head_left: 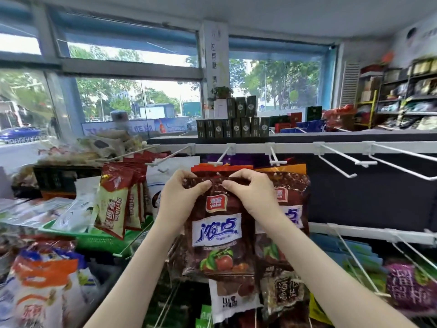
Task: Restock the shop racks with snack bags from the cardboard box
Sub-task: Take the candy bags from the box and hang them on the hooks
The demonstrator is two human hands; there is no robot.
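At the front of the rack, right below the white rail (295, 147), the person has a dark red snack bag (217, 230) held up with both hands. The left hand (182, 192) pinches the top edge on its left side and the right hand (248, 192) pinches it on the right, thumbs in front and fingers curled over the back, so both are clamped on the bag. The thumbs nearly meet in the middle of the crumpled top strip.

The bag hangs upright from that grip, its top just under the tip of a white peg hook (218, 159). Can't really tell if the hook is through the bag's hole or not. An orange-red bag header (222, 167) peeks out right behind it on that same hook.

Just beside it on the right hangs a matching dark red bag (290, 209), partly hidden by the right wrist. To the left there's a bunch of red and cream bags (113, 204) hanging tilted, with a green basket (94, 240) below them. More white hooks (343, 159) stick out further right. Lower down are a white bag (231, 299) and a purple bag (411, 287). Dark green boxes (234, 126) are stacked on top of the rack, in front of the window.
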